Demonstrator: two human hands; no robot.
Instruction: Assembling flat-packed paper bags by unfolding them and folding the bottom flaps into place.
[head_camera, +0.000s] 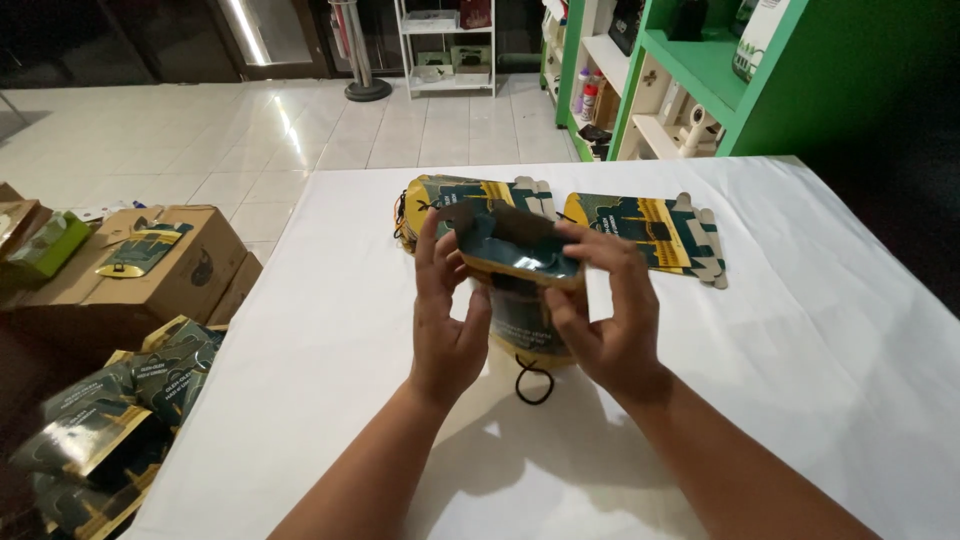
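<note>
A teal-and-yellow carton (515, 245) is held above the white table (800, 350), pinched between the left hand (445, 320) and right hand (605, 315). Its thin flaps could be creased if squeezed unevenly; the black cord (533, 385) beneath might be snagged.

The one camera sits on my head, looking down and forward over my white table (800, 400), close enough that my forearms fill the lower frame. Tiled floor (250, 130) and green shelves (700, 60) cross the top.
</note>
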